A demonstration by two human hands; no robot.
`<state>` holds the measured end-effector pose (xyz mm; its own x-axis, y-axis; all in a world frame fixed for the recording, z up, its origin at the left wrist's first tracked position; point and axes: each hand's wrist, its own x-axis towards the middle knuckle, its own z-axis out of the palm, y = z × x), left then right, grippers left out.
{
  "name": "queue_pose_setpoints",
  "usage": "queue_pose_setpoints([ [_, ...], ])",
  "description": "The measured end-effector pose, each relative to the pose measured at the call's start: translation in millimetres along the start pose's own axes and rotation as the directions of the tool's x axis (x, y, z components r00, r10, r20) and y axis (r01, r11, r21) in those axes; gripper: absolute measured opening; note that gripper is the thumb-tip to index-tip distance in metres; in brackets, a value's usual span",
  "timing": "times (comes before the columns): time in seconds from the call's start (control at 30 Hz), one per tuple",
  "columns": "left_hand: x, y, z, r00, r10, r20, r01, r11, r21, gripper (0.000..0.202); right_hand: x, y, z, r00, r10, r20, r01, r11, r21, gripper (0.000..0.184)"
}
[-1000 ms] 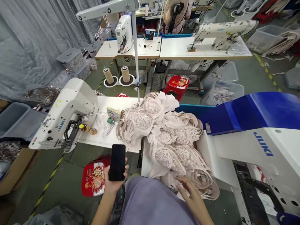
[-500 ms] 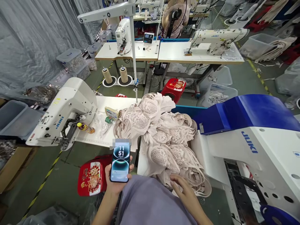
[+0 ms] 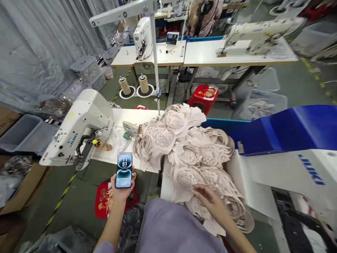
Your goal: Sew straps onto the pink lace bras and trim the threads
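Observation:
My left hand [image 3: 121, 191] is wrapped round a smartphone [image 3: 124, 172], whose lit screen reads 11 51 and faces me. The phone is held upright in front of the table edge, above a red stool. A large heap of beige lace bras [image 3: 188, 154] covers the table to its right. Over the near part of the heap is my right hand [image 3: 210, 200], fingers loosely bent and apart with nothing in them. Its fingertips are at a lace cup; whether they touch it I cannot tell.
A white JUKI sewing machine [image 3: 81, 130] stands left, a blue-and-white one [image 3: 302, 154] right. A small bottle [image 3: 102, 144] lies on the white table near a small box [image 3: 130, 127]. Thread cones [image 3: 143, 84] stand behind, and a red stool [image 3: 104, 200] sits below the phone.
My left hand has carried the phone left and slightly up, away from my body. My right hand has moved forward over the bras. The view has shifted, with the surroundings mostly sliding right.

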<state>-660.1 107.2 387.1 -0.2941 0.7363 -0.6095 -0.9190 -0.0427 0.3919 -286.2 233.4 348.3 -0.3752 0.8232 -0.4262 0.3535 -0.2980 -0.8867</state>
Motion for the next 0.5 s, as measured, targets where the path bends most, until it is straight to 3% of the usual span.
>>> queue_pose_setpoints([
  [0.17, 20, 13, -6.2, 0.997, 0.055, -0.048, -0.052, 0.997, 0.061, 0.073, 69, -26, 4, 0.995, 0.100, 0.005, -0.100, 0.986, 0.133, 0.047],
  [0.27, 35, 20, -16.6, 0.986, 0.088, -0.140, -0.065, 0.985, 0.157, 0.070, 123, -35, 14, 0.990, 0.137, -0.040, -0.115, 0.934, 0.339, 0.048],
  [0.37, 48, 29, -28.0, 0.954, 0.142, -0.266, -0.054, 0.949, 0.311, 0.062, 175, -41, 32, 0.978, 0.189, -0.087, -0.120, 0.853, 0.507, 0.045],
  [0.5, 89, 46, -36.3, 0.877, 0.249, -0.411, 0.045, 0.809, 0.586, 0.044, 230, -51, 58, 0.968, 0.225, -0.114, -0.144, 0.865, 0.481, 0.047],
])
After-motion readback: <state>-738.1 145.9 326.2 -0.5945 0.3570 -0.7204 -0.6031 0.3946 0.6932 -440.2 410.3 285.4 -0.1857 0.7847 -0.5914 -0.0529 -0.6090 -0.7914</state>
